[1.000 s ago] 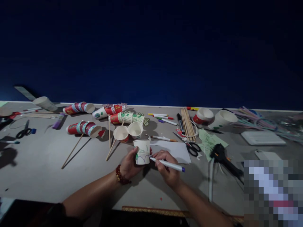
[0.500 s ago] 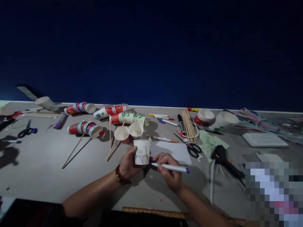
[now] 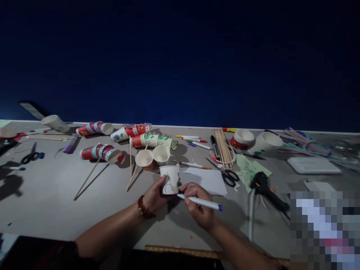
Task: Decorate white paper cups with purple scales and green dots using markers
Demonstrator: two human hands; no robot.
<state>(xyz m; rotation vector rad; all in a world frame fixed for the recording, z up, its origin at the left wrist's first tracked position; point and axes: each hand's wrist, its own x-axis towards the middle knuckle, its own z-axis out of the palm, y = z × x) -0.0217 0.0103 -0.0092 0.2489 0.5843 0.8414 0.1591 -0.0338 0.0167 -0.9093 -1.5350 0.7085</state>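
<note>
My left hand is closed round a small white paper cup with green and purple drawing on its side; the cup stands upright on the grey table. A red bead bracelet sits on that wrist. My right hand grips a white marker with a purple cap, its tip against the cup's lower right side. A white sheet of paper lies just behind my right hand.
Behind the cup stand two open cups and several decorated red cups on wooden sticks. Markers, a bundle of sticks, scissors and a black glue gun lie right. Other scissors lie far left.
The cup has been turned in my left hand, so different green marks now face me. The marker has stayed at the cup's lower right side, shifting only slightly.
</note>
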